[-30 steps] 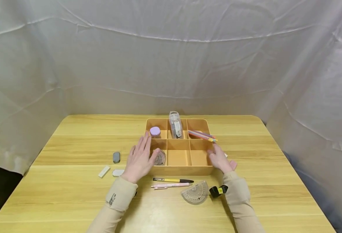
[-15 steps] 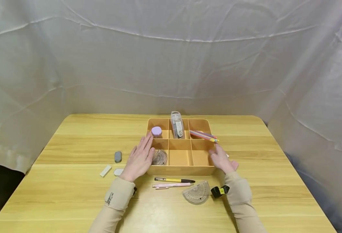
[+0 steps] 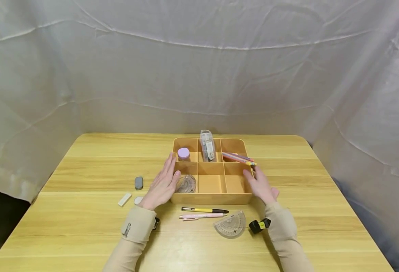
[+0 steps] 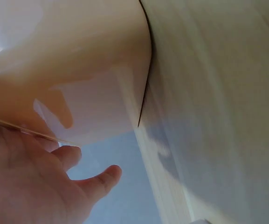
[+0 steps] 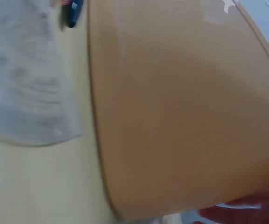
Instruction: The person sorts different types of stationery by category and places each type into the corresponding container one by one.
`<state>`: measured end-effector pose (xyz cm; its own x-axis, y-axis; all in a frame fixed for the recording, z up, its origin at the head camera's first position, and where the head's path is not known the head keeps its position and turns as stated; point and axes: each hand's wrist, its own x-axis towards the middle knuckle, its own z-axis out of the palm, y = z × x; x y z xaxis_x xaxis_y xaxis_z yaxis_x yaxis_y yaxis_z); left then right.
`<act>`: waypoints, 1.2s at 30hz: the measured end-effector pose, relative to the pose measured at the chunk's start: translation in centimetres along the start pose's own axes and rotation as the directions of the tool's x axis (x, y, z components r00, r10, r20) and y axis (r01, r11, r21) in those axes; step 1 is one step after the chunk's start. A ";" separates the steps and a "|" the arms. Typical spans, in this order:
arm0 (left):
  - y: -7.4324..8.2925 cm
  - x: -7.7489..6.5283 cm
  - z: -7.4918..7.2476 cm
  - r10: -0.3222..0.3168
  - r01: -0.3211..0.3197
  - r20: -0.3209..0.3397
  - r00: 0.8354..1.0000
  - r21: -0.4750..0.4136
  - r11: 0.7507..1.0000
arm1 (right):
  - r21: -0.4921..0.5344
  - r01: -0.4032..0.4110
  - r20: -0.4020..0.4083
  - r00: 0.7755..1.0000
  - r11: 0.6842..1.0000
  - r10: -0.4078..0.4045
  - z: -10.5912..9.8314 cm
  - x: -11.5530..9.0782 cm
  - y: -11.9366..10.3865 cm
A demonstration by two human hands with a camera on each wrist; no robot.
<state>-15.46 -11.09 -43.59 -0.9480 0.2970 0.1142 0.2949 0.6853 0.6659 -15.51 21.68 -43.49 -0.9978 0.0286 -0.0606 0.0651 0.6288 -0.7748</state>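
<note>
I can read no word or number. Too small are the print on the left sleeve, the scale on the protractor near the pens, the label on the clear case.

A glossy orange-tan organizer with rounded corners is set upright and flat around the middle of the tabletop. Its inside is split by straight dividers into two rows of three open-topped compartments; the far row and the near left compartment are occupied.
</note>
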 end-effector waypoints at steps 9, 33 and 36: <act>0.1 0.1 0.0 -0.026 0.028 0.041 0.999 -0.059 0.998 | 0.119 0.276 -0.519 0.836 0.954 -0.177 1.1 -2.7 1.0; -0.1 0.1 -0.2 -0.031 0.048 0.119 0.992 -0.138 0.989 | -0.300 0.888 0.095 0.392 0.349 -0.915 0.5 -7.6 3.2; -0.1 0.1 -0.3 -0.033 0.049 0.119 0.992 -0.137 0.989 | -0.337 0.887 0.200 0.394 0.314 -0.897 0.6 -7.7 3.4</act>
<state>-15.62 -11.30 -43.46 -0.9363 0.3511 0.0039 0.2289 0.6018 0.7651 -7.59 23.19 -46.04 -0.4480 -0.7080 0.5459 -0.8703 0.4851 -0.0850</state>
